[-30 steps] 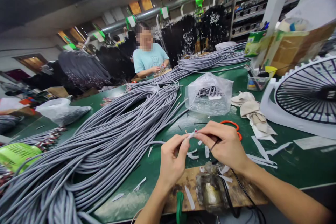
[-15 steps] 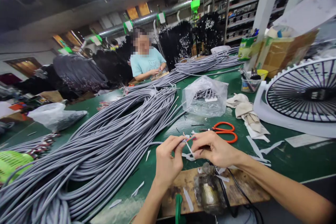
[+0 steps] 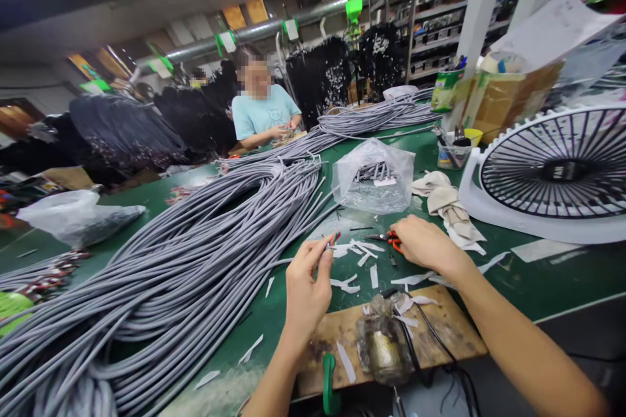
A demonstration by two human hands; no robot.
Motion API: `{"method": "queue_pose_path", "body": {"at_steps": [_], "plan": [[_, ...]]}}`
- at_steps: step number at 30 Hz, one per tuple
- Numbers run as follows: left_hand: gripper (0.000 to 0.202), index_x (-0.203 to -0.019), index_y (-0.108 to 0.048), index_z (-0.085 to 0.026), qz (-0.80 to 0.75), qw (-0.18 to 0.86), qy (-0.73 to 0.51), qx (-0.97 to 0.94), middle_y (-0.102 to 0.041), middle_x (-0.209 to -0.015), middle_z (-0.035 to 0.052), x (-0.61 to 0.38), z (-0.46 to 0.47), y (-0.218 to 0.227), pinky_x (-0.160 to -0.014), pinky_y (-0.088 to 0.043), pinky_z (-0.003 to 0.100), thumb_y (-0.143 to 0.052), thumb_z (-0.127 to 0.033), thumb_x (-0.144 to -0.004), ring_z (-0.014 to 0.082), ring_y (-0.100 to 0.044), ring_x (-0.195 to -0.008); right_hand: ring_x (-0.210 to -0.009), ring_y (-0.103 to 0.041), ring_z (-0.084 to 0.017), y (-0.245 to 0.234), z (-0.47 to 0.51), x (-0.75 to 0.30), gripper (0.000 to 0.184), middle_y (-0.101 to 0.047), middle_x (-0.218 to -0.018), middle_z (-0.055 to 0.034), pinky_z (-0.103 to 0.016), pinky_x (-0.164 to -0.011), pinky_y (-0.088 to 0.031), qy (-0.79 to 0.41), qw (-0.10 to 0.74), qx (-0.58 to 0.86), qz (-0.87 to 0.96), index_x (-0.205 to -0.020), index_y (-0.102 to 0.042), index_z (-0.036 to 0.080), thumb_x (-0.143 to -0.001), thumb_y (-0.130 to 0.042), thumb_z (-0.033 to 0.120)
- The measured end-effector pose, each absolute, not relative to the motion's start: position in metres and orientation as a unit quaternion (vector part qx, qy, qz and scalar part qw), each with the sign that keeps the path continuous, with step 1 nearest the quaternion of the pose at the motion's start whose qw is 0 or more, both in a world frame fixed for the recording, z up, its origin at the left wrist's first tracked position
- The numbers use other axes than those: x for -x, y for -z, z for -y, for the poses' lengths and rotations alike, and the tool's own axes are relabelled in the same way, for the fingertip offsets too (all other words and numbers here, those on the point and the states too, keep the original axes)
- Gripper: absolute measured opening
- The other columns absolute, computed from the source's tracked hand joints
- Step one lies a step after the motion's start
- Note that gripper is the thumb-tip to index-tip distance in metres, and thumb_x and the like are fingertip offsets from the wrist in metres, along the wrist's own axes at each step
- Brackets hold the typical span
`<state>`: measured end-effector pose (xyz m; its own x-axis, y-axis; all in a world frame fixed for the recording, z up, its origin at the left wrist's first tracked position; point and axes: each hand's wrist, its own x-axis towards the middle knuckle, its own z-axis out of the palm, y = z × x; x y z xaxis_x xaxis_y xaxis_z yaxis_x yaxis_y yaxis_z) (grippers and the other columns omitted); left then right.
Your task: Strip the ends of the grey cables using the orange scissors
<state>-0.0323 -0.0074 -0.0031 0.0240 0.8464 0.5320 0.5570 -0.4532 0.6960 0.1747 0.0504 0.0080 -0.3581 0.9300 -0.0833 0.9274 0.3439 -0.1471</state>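
Note:
My left hand pinches the end of a grey cable, its thin coloured wires sticking out past the fingertips. To the right, my right hand has its fingers closed over the orange handles of a pair of scissors, which lies low over the green table with its blades pointing left. Scraps of white wrapping strip are scattered between the two hands. The grey cable runs back left from my left hand toward a large bundle of grey cables.
A wooden board carries a metal device at the near edge. Beyond the hands stand a clear plastic bag of small parts, crumpled cloth gloves and a white fan. A co-worker sits across the table.
My right hand has left the wires and moved right onto the scissors. My left hand keeps hold of the cable end. White strip scraps now show between the hands, and the view has shifted slightly.

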Motion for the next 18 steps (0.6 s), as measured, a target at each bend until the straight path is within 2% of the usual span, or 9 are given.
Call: {"method": "queue_pose_path", "body": {"at_steps": [4,8,11,14,18], "plan": [[0.026,-0.108,-0.061,-0.018,-0.495,0.171,-0.507,-0.684,-0.057,-0.083,0.0044,0.033,0.01,0.002,-0.064,-0.042,0.022,-0.049,-0.021,-0.085,0.0121,-0.053,-0.071,-0.083,-0.062,-0.025,-0.002,-0.054,-0.166,0.018,-0.065,-0.083,-0.0185,-0.029,-0.064,-0.041,-0.019,0.009,0.603,0.797,-0.078,-0.066,0.009,-0.073,-0.049,0.005],[0.022,-0.094,-0.065,-0.012,-0.498,0.246,-0.574,-0.602,-0.053,-0.062,0.0005,0.032,0.011,-0.001,-0.054,-0.041,0.021,-0.052,-0.026,-0.083,0.0099,-0.049,-0.055,-0.084,-0.062,-0.025,-0.003,-0.051,-0.164,0.02,-0.065,-0.086,-0.0163,-0.028,-0.06,-0.04,0.029,0.03,0.599,0.8,-0.08,-0.064,0.012,-0.072,-0.047,0.006],[0.026,-0.088,-0.066,-0.01,-0.494,0.312,-0.598,-0.548,-0.052,-0.058,0.0001,0.033,0.012,-0.004,-0.048,-0.039,0.02,-0.052,-0.031,-0.083,0.0087,-0.047,-0.049,-0.077,-0.062,-0.024,-0.003,-0.052,-0.171,0.021,-0.065,-0.084,-0.0112,-0.028,-0.056,-0.039,0.041,0.072,0.583,0.808,-0.086,-0.063,0.016,-0.07,-0.05,0.01],[0.03,-0.084,-0.066,-0.009,-0.48,0.36,-0.618,-0.507,-0.053,-0.06,0.0011,0.035,0.011,-0.005,-0.042,-0.036,0.019,-0.054,-0.036,-0.081,0.0068,-0.043,-0.046,-0.07,-0.061,-0.021,0.0,-0.056,-0.174,0.016,-0.064,-0.078,-0.0079,-0.028,-0.059,-0.041,0.0,0.164,0.536,0.828,-0.083,-0.062,0.017,-0.069,-0.054,0.014],[0.029,-0.077,-0.065,-0.008,-0.447,0.434,-0.635,-0.457,-0.051,-0.059,0.0005,0.036,0.01,-0.005,-0.038,-0.03,0.016,-0.06,-0.037,-0.077,0.0037,-0.039,-0.043,-0.071,-0.058,-0.016,0.001,-0.051,-0.16,0.012,-0.062,-0.083,-0.0048,-0.026,-0.065,-0.045,-0.102,0.341,0.432,0.829,-0.083,-0.057,0.017,-0.071,-0.059,0.019]]}}
